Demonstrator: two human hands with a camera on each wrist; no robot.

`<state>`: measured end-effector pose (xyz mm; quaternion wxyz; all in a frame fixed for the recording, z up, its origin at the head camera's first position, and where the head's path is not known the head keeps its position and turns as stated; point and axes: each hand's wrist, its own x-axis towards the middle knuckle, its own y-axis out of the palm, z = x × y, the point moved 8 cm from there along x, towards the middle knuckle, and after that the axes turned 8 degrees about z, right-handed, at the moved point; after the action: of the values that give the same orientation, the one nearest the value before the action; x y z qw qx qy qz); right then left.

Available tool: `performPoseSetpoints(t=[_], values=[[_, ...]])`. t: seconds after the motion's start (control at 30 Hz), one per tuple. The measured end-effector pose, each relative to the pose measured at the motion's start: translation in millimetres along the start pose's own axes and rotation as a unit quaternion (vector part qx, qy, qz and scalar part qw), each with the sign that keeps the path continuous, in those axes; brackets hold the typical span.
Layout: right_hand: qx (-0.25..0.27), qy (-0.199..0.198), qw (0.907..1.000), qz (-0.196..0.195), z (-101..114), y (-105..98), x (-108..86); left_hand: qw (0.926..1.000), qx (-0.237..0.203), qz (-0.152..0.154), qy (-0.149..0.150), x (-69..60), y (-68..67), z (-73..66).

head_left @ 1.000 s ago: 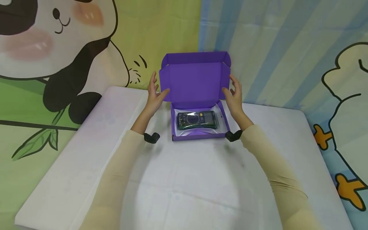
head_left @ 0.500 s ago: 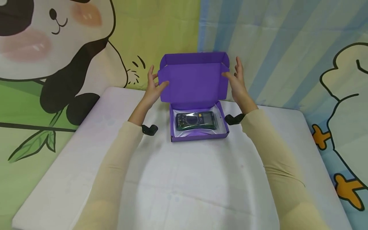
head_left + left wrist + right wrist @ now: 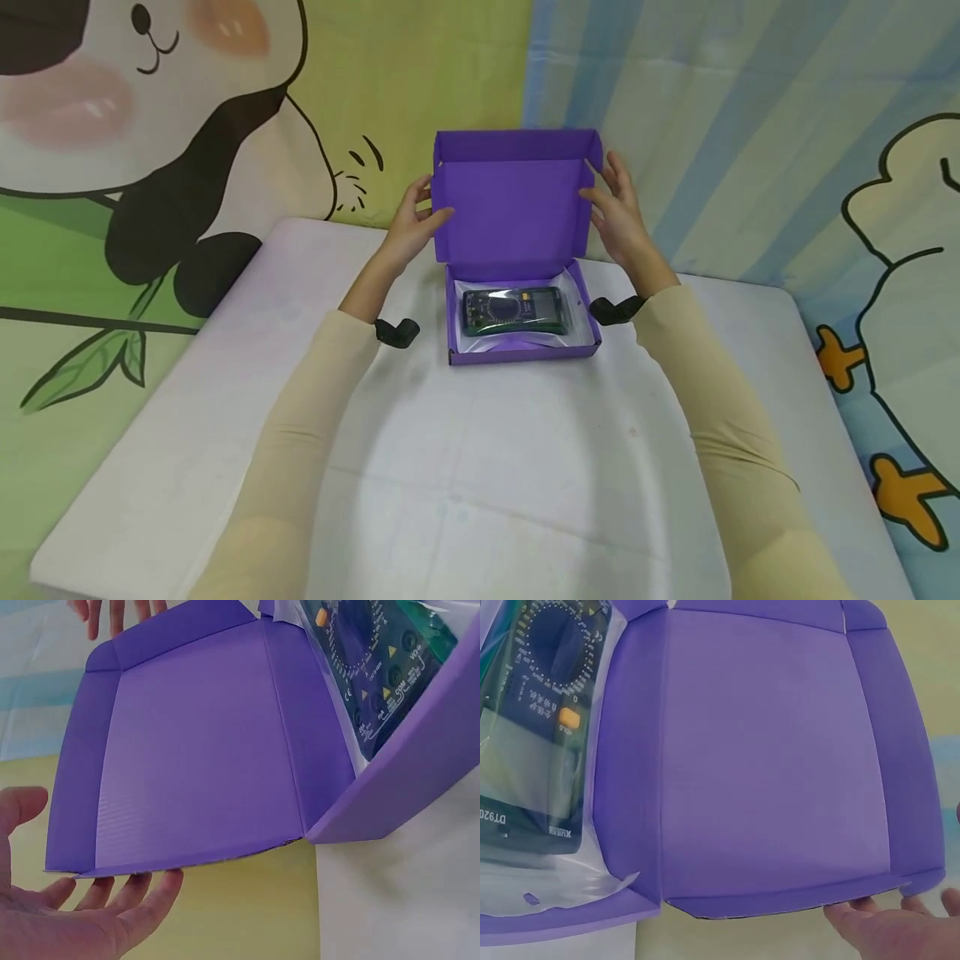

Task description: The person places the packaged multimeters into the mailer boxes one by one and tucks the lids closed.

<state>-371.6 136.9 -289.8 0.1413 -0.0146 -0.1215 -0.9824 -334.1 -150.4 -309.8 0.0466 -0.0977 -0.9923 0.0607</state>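
A purple cardboard box stands on the table with its lid raised. Inside lies a dark multimeter in a clear plastic bag; its dial and orange button show in the right wrist view. At the lid's left side flap, my left hand touches the outer edge with its fingers, the thumb held apart. On the opposite side my right hand has its fingertips against the right flap's edge. In the right wrist view that hand is cut off by the frame.
A white-covered table carries the box near its back edge. Behind it hangs a printed cloth with a panda and a striped blue part. Black wrist cameras sit on both wrists near the box.
My left hand has moved inward to the lid's left flap. My right hand went up and outward, then came back in against the right flap. The side flaps now angle further inward.
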Motion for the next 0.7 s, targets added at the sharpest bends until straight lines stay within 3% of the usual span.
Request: performPoseSetpoints(t=[0.1, 0.27, 0.7], values=[[0.022, 0.002, 0.9997, 0.003, 0.3, 0.2, -1.7, 0.9999, 0.002, 0.013, 0.004, -0.6, 5.2, -3.9], [0.067, 0.009, 0.9977, 0.002, -2.1, 1.4, -2.8, 0.9999, -0.002, 0.01, 0.005, -2.6, 8.1, -7.9], [0.026, 0.018, 0.9994, -0.017, 4.1, -3.8, -7.8, 0.9996, -0.027, -0.001, -0.014, -6.7, 5.4, -3.4]])
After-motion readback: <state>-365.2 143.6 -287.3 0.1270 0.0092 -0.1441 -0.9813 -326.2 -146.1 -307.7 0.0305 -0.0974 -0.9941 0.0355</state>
